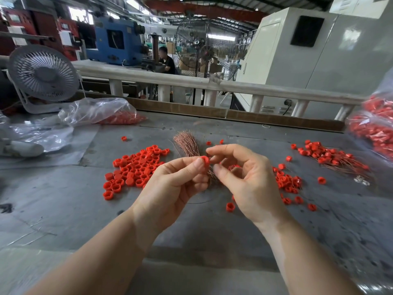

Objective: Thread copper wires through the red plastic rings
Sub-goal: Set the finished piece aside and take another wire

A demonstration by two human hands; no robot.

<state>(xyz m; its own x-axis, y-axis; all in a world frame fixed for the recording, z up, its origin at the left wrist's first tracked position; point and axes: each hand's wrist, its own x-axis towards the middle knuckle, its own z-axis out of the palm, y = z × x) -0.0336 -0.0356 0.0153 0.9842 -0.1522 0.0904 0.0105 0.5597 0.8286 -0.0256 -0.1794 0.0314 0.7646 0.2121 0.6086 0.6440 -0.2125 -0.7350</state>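
Here, item by item: our left hand (174, 184) pinches one red ring (205, 160) betw. thumb & forefinger, a bundle of copper wires (188, 145) fanning up behind it. Our right hand (244, 177) sits just right of the ring, fingers curled, fingertips (210, 150) close to it; we can't tell if a wire is pinched. Left of the left hand: heap of loose rings (134, 171) on the grey table (63, 209). Right of the right hand: more rings, then threaded rings w/ wires (331, 158). Far left: clear bag (95, 111), white fan (42, 73).
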